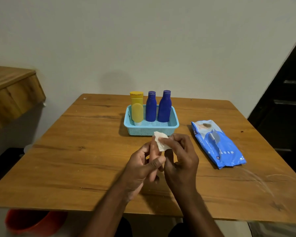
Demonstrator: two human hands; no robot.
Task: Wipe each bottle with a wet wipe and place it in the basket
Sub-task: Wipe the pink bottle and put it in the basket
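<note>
A light blue basket (pixel 150 130) stands at the middle back of the wooden table (pixel 92 168). Inside it stand a yellow bottle (pixel 136 101) with a yellow tube (pixel 137 113) leaning in front of it, and two dark blue bottles (pixel 151 106) (pixel 164 106). Just in front of the basket, my right hand (pixel 179 158) pinches a crumpled white wet wipe (pixel 161 141) and rubs it against the fingers of my left hand (pixel 143 166). My left hand's fingers are extended and hold nothing.
A blue pack of wet wipes (pixel 219 142) lies on the table to the right of the basket. A wooden cabinet (pixel 12 93) juts out at the left. A red bucket (pixel 32 221) shows under the table's front edge. A dark door (pixel 287 108) stands at the right.
</note>
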